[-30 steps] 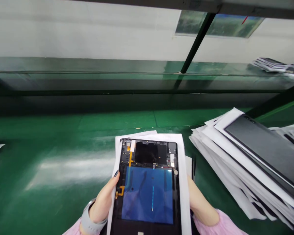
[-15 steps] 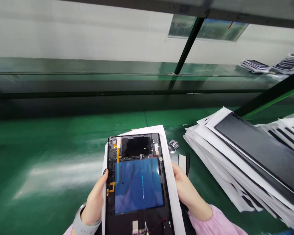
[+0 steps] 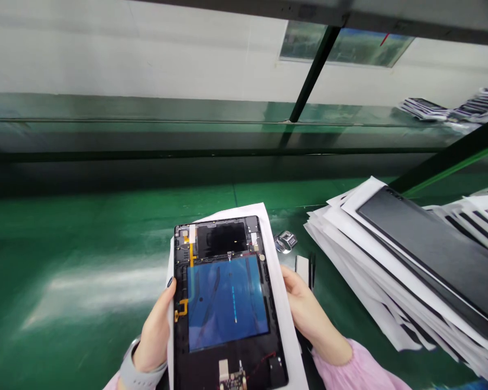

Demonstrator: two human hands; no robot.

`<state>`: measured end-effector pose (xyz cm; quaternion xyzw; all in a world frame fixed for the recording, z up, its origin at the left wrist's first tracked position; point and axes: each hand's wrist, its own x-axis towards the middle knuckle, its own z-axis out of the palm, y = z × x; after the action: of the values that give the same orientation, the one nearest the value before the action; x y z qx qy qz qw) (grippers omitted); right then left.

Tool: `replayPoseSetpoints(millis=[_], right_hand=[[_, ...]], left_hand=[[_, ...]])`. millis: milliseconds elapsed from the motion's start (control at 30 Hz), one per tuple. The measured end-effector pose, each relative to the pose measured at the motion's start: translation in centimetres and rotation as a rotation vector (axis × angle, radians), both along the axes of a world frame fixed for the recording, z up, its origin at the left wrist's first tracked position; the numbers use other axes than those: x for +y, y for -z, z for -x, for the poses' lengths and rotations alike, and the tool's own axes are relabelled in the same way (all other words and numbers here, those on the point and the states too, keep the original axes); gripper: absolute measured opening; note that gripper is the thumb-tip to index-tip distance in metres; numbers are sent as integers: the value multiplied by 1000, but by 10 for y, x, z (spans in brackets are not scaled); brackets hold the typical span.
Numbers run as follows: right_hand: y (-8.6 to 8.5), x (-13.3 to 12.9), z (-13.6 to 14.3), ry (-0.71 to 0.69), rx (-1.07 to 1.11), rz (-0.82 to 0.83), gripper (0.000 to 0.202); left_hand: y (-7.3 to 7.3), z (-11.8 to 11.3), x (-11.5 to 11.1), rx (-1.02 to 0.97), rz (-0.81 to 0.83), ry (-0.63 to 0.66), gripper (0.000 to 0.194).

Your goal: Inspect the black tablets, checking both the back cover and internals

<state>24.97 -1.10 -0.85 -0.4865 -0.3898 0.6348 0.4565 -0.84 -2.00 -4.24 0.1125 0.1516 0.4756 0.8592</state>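
Left hand (image 3: 154, 330): is clasping an open tablet (image 3: 228, 303) by its edge, above the green bench (image 3: 93, 330). Right hand (image 3: 309, 314): is grasping the white sheet (image 3: 283, 309) beneath; hidden fingertips. Tablet: blue-filmed block and orange ribbon (image 3: 191, 254) seemingly sitting in place; no back cover lying over them. Beside: interleaved dark panels (image 3: 427, 244) are lying stacked. Beyond: further stacks (image 3: 425, 110) are resting on a ledge.

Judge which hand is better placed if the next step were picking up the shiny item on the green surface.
Likely the right hand: it holds the edge of the white sheet, close to the shiny item. The left hand grips the opposite side of the open device, farther off.
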Motion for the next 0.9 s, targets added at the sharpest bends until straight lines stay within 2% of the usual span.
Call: replayPoseSetpoints(millis=[167,233,300,333,400,467,533,600,667,800,900], right_hand=[[2,1,-2,49,28,65,40],[1,3,-5,22,-21,60,45],[1,7,-7,-45,-103,-9,43],[1,9,-8,-72,-143,-52,40],[2,13,-10,-80,-208,-121,34],[3,16,-10,-36,-299,-177,28],[4,18,-10,-18,-414,-224,21],[5,18,-10,-24,-525,-248,20],[7,16,-9,-37,-590,-222,21],[11,14,-9,-45,-530,-134,33],[13,11,-8,-56,-533,-125,35]], left_hand=[[-7,-4,2,146,99,28,30],[-11,-7,5,263,161,35,32],[-13,-10,8,433,211,-19,38],[-14,-11,10,536,210,-86,42],[-15,-11,14,770,131,-259,49],[-16,-9,19,991,-8,-353,56],[-17,-7,25,1104,-117,-321,60],[-16,-6,29,1110,-175,-258,60],[-14,-6,31,1114,-231,-253,61],[-8,-7,31,1250,-346,-320,63],[-6,-7,30,1291,-353,-313,57]])
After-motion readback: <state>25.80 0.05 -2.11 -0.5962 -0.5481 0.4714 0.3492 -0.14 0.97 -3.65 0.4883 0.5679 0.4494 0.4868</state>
